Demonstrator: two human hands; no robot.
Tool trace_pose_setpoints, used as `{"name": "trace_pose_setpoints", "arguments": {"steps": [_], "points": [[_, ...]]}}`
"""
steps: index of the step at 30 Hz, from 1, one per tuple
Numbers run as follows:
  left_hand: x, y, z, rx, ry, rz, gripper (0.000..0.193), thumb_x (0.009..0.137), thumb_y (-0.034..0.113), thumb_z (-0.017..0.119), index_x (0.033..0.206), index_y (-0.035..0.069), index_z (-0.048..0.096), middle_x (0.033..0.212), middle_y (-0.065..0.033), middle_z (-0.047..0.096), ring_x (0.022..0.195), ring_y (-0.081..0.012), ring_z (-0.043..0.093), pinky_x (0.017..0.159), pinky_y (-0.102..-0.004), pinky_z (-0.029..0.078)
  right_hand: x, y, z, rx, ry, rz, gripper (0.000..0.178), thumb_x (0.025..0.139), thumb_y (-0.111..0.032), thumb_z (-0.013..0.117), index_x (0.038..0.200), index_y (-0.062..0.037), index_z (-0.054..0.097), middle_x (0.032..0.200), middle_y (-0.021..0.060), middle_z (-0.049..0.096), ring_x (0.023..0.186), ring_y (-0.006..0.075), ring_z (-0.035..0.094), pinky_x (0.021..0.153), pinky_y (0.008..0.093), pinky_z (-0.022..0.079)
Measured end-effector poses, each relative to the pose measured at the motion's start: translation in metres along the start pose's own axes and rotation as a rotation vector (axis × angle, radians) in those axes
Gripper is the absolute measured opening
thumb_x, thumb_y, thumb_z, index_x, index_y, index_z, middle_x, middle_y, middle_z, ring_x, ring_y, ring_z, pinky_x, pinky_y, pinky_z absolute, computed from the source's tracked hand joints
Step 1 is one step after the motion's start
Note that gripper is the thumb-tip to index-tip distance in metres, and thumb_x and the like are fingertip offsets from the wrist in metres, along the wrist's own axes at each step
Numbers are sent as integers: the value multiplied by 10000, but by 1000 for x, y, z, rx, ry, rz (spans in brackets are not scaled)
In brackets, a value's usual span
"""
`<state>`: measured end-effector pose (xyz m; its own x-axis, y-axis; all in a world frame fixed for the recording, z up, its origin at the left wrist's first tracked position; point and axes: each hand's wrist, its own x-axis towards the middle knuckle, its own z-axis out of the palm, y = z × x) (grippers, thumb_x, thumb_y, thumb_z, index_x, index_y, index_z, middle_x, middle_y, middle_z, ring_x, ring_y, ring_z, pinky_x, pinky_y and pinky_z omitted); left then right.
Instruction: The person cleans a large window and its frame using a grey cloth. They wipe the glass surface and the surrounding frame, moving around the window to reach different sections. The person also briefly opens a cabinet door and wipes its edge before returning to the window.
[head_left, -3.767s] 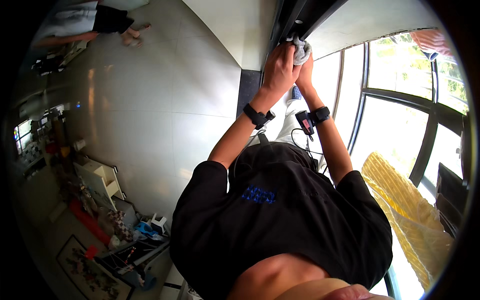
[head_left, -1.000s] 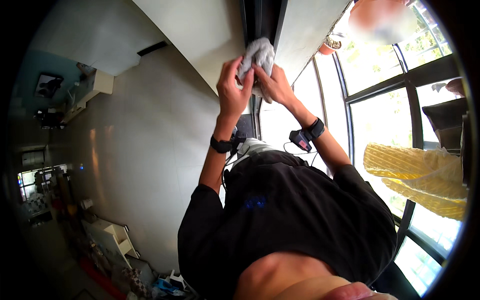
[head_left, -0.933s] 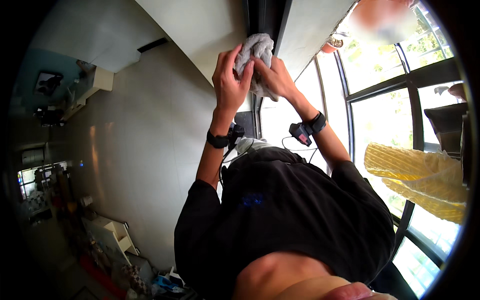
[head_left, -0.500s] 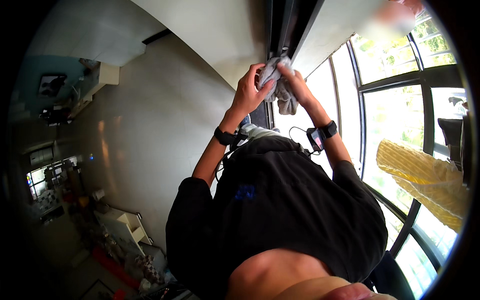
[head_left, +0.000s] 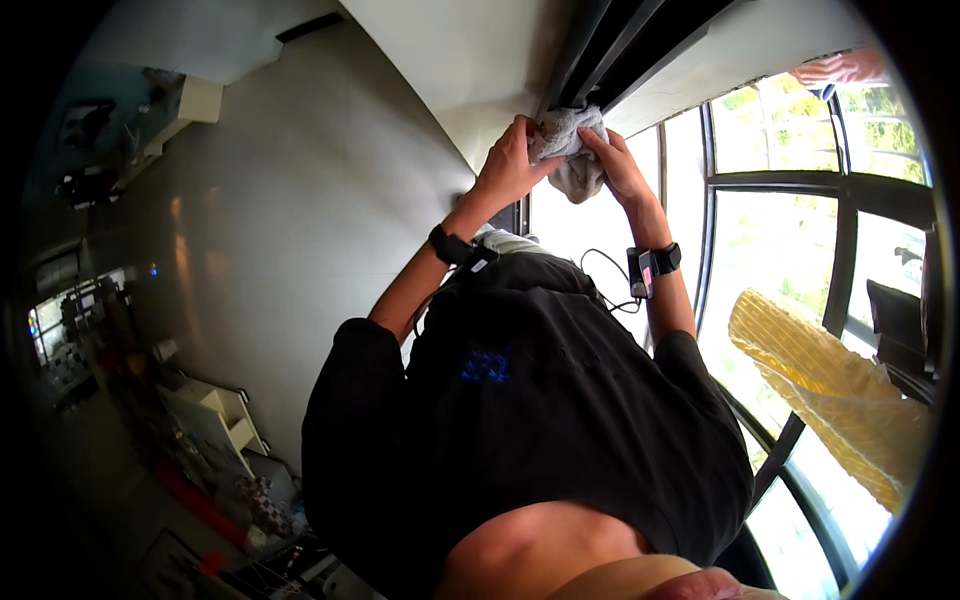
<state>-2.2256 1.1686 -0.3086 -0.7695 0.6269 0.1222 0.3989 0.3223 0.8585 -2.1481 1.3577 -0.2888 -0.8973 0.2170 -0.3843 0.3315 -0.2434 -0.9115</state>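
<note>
A bunched grey cloth [head_left: 568,140] is gripped between both my hands at the near end of a dark frame with long grooves [head_left: 610,60]. My left hand [head_left: 512,165] holds the cloth's left side, its thumb stretched across the front. On the other side my right hand [head_left: 622,170] pinches it with the thumb pressed in. A loose fold of the cloth hangs below my fingers. The cloth hides the part of the frame behind it.
Pale wall surfaces [head_left: 470,70] flank the dark frame. Dark-framed windows [head_left: 775,180] stand to the right, with a yellow striped bundle [head_left: 800,380] before them. At the lower left are a white open cabinet [head_left: 215,415] and clutter. A cable loops by my right wrist device [head_left: 642,272].
The view has shifted and turned a little. My right fingers have moved from on top of the cloth to its right side, and the cloth is bunched more tightly against the frame.
</note>
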Motion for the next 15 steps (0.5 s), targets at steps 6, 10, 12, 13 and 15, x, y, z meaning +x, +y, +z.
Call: {"name": "trace_pose_setpoints", "arguments": {"steps": [6, 10, 12, 13, 15], "points": [[-7, 5, 16, -188, 3, -170, 324, 874, 100, 764, 1113, -52, 607, 1020, -180, 742, 959, -278, 752, 836, -345, 583, -7, 2, 2, -165, 84, -175, 369, 1009, -255, 649, 1209, 54, 616, 1101, 127, 697, 969, 174, 667, 871, 318, 537], [-9, 82, -10, -205, 404, 186, 310, 845, -2, 744, 1114, -31, 592, 993, -174, 738, 960, -279, 752, 829, -343, 574, -62, -61, 22, -475, 261, -792, 549, 879, -184, 738, 1326, 46, 518, 1204, 176, 650, 1078, 255, 649, 947, 355, 507], [-4, 105, -18, -196, 440, 258, 402, 827, -33, 719, 1199, -36, 567, 1028, -230, 712, 975, -372, 724, 817, -391, 569, -68, -71, 22, -552, 182, -956, 643, 835, -170, 727, 1380, 57, 472, 1364, 211, 546, 1236, 327, 566, 1052, 400, 440], [-2, 110, -16, -195, 455, 300, 450, 818, -49, 707, 1242, -38, 555, 1046, -257, 699, 982, -418, 709, 811, -415, 566, -59, -63, 24, -559, 160, -960, 667, 845, -173, 701, 1410, 67, 440, 1436, 225, 476, 1305, 349, 503, 1096, 413, 392], [3, 105, 2, -243, 388, 253, 595, 817, -22, 699, 1370, -40, 478, 1134, -278, 668, 1037, -448, 678, 864, -458, 548, -40, -47, 27, -559, 119, -965, 714, 865, -180, 649, 1468, 88, 376, 1581, 253, 336, 1442, 393, 377, 1183, 441, 296]]}}
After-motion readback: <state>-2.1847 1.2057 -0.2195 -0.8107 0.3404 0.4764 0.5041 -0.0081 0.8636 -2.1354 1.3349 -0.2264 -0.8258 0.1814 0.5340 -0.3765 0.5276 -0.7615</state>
